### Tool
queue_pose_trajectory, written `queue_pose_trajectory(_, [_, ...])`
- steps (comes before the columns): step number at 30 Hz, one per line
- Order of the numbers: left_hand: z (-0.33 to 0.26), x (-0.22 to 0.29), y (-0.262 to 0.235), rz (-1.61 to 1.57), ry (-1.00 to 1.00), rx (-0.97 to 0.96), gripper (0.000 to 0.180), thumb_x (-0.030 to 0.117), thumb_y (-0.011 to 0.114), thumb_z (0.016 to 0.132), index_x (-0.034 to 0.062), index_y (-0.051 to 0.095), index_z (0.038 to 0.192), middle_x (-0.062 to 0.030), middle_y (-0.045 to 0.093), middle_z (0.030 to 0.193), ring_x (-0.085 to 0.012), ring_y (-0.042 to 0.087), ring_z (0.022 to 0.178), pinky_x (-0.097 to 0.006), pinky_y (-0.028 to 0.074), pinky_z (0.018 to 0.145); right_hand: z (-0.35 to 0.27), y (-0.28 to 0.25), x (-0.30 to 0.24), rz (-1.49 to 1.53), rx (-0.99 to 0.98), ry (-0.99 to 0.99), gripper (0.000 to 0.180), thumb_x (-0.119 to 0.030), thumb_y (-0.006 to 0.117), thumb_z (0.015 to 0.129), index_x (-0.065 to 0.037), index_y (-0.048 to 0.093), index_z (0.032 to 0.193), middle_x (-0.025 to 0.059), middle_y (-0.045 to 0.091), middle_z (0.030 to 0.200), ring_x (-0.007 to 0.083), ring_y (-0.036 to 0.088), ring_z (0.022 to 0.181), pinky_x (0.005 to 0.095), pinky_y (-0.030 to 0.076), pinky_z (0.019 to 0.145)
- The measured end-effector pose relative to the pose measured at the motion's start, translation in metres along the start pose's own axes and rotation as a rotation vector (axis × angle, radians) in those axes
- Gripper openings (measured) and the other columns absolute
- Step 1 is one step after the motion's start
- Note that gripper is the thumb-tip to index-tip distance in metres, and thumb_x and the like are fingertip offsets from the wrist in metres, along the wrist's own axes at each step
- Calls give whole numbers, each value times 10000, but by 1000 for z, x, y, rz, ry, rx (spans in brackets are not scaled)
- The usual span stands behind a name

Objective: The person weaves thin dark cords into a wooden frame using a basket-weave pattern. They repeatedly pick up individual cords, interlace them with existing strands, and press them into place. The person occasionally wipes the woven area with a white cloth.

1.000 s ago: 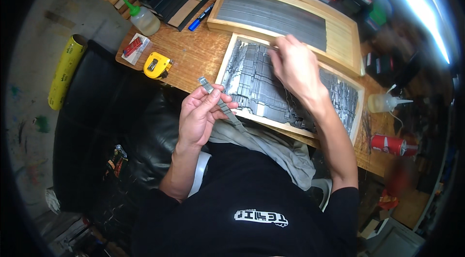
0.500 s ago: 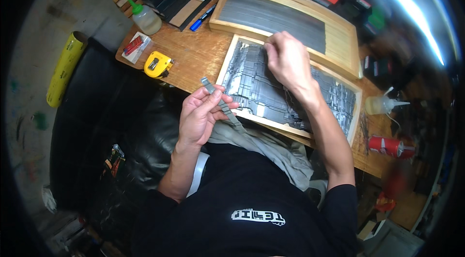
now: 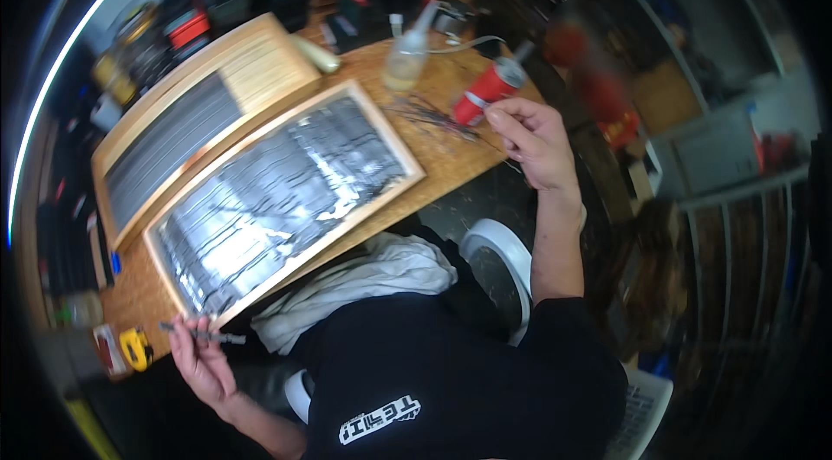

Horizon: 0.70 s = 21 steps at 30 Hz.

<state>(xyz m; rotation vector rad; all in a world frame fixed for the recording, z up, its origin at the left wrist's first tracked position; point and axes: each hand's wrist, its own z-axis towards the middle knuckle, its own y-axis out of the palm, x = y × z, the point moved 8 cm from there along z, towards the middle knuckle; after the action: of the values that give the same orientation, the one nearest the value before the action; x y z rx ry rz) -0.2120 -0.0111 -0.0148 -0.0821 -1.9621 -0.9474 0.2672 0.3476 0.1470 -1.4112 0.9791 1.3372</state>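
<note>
- Left hand (image 3: 204, 366): nearly closed fingers pinch a thin grey strip (image 3: 231, 338).
- Right hand (image 3: 541, 148): curled fingers lie near a red cylindrical can (image 3: 484, 94); any hold is indiscernible.

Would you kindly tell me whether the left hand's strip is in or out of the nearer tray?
Out: the left hand holds the strip outside the tray, past its corner.

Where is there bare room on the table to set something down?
The table shows bare wood between the nearer tray, thin dark strands and the front edge; also between that tray and the yellow tape measure. Around the red can and bottle it is crowded.
</note>
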Motion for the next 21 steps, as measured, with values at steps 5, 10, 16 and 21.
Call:
queue_pose_trajectory(5, [7, 3, -2, 36, -7, -86, 289, 158, 529, 1110, -10, 570, 1342, -122, 719, 1092, -216, 752, 1006, -343, 654, 858, -78, -206, 121, -426, 347, 478, 524, -201, 735, 954, 3, 572, 1408, 180, 673, 1246, 203, 607, 1038, 320, 457, 818])
queue_pose_trajectory(10, [14, 6, -2, 46, -19, -130, 280, 155, 531, 1110, -12, 579, 1329, -124, 716, 1100, -224, 747, 1032, -347, 653, 873, -106, -252, 165, -434, 595, 574, 884, -644, 655, 922, 23, 520, 1486, 227, 512, 1549, 372, 441, 1462, 498, 355, 1184])
queue_pose_trajectory(16, [12, 12, -6, 33, 6, -91, 287, 162, 531, 1112, -20, 585, 1327, -126, 709, 1111, -223, 738, 1031, -323, 635, 895, -66, -189, 111, 615, 158, 245, 1213, -939, 161, 891, 74, 620, 1374, 271, 523, 1526, 378, 451, 1445, 522, 324, 1180])
queue_pose_trajectory(21, [8, 7, -2, 41, 6, -58, 287, 160, 535, 1110, -18, 587, 1330, -124, 712, 1087, -215, 734, 1016, -304, 626, 871, -52, -191, 102, 547, 176, 154, 910, -741, 413, 995, 68, 658, 1330, 253, 576, 1475, 365, 477, 1426, 503, 358, 1163])
